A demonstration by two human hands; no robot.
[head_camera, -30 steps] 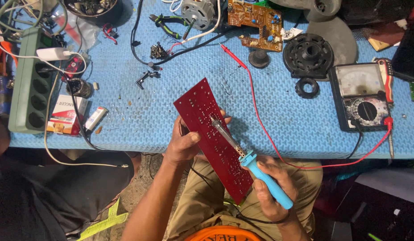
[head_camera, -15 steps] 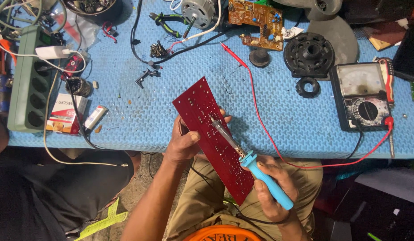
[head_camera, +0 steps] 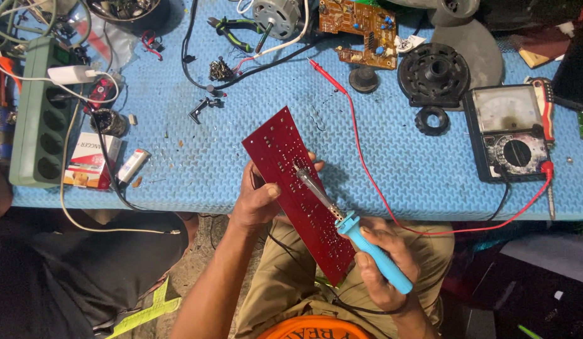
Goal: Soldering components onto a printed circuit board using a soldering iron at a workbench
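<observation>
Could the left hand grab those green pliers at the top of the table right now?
Probably not yet: the left hand is busy holding the red circuit board, and the green pliers lie far across the blue mat.

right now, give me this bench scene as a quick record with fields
left hand: left hand grips the long red circuit board by its edge, tilted over the lap
right hand: right hand holds a blue-handled soldering iron, tip on the board
surface: blue foam mat on the bench
right of board: analog multimeter with a red probe lead
left side: green power strip
top: orange circuit board, small motor
</observation>
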